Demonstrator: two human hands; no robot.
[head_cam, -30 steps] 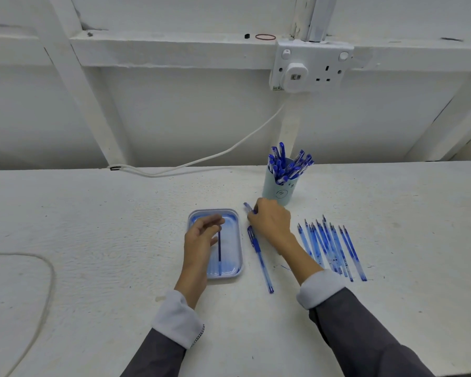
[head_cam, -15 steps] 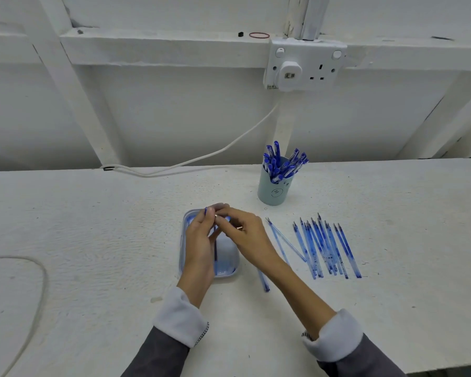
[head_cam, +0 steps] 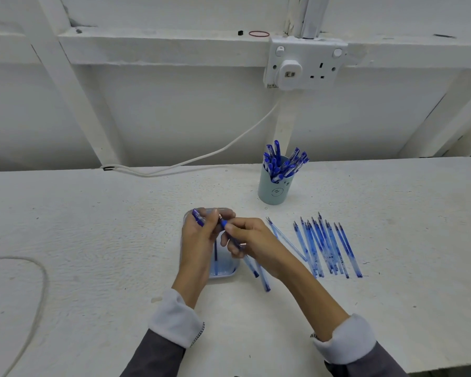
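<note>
Over a small blue tray [head_cam: 225, 271] my right hand [head_cam: 256, 242] grips a blue pen [head_cam: 252, 268] by its barrel, the bare tip pointing up and left. My left hand [head_cam: 200, 242] pinches a short blue cap [head_cam: 197, 216], a little apart from the pen's tip. A thin dark refill [head_cam: 216, 253] lies in the tray, partly hidden by my left hand. A second blue pen [head_cam: 264, 281] lies on the table under my right wrist.
A row of several blue pens [head_cam: 328, 248] lies to the right, with a clear barrel [head_cam: 286, 238] beside it. A pale green cup [head_cam: 273, 190] full of capped pens stands behind. A white cable [head_cam: 201, 159] runs along the wall, another at the left.
My right hand brought a pen from the table by the cup to above the tray. My left hand rose from the tray to meet it, and now holds the cap apart from the tip.
</note>
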